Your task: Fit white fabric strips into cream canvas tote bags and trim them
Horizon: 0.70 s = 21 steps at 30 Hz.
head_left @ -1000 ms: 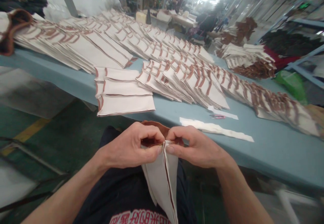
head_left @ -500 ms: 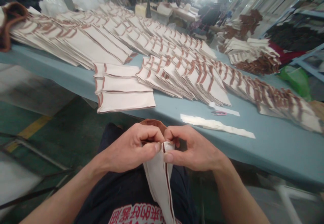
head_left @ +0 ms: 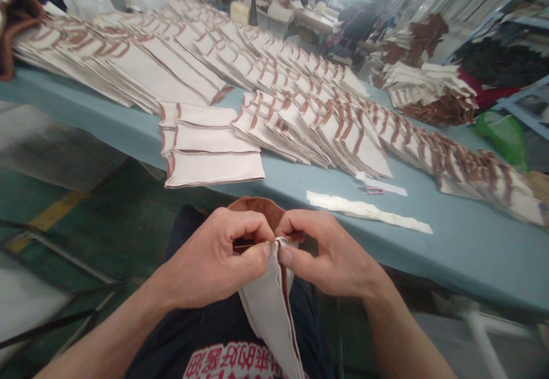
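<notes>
My left hand [head_left: 214, 259] and my right hand [head_left: 328, 253] meet at the top of a cream cloth piece [head_left: 268, 310] with brown-edged seams. Both thumbs and forefingers pinch its folded edge. The cloth hangs down over my lap, and a brown lining or fabric part [head_left: 256, 205] curves up behind my fingers. My fingers hide the middle of the pinched edge. Just beyond my hands, on the table edge side, lies a long cream cloth strip [head_left: 364, 210], which neither hand touches.
A long blue-grey table [head_left: 450, 247] carries several rows of stacked cream panels [head_left: 206, 162] with brown trim. Small pink-handled snips [head_left: 371, 191] lie on a paper strip. A person [head_left: 355, 24] stands far back. Shelving, cloth piles and a green bag [head_left: 504, 139] sit right.
The table and stacks have shifted slightly up in view. My hands have drawn closer over the cloth's top edge, and more of the brown part now shows above them.
</notes>
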Motion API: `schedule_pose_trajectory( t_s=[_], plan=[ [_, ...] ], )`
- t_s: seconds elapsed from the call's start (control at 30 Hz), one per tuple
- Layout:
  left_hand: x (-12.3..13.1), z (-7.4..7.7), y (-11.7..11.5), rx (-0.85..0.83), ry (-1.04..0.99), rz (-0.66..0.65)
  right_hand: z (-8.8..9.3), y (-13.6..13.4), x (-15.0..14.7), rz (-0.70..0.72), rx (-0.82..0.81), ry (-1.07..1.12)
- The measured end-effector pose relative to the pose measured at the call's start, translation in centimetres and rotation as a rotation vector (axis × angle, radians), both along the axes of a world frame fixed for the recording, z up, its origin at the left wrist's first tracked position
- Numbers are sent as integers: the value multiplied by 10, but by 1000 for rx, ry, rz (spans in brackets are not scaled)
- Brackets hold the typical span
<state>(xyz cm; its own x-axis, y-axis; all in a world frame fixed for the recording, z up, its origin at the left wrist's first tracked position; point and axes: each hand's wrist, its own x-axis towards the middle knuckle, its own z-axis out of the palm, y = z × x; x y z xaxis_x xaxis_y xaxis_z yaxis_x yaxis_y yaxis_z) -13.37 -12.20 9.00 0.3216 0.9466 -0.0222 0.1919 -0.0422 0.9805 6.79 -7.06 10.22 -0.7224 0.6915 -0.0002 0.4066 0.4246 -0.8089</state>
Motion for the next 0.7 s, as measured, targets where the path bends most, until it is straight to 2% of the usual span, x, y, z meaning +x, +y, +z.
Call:
schedule_pose_trajectory(
  t_s=[0.13, 0.33, 0.43, 0.7],
  plan=[
    [-1, 5, 0, 48, -7, -10, 3, -3, -4, -28, 69, -12],
    [-6, -4, 7, 169, -141, -149, 3, -6, -6, -4, 42, -18],
    [-8, -7, 10, 196, -185, -177, 7, -7, -7, 29, 17, -11],
    [-12, -12, 8, 75, -244, -250, 7, -6, -6, 76, -41, 23]
  ],
)
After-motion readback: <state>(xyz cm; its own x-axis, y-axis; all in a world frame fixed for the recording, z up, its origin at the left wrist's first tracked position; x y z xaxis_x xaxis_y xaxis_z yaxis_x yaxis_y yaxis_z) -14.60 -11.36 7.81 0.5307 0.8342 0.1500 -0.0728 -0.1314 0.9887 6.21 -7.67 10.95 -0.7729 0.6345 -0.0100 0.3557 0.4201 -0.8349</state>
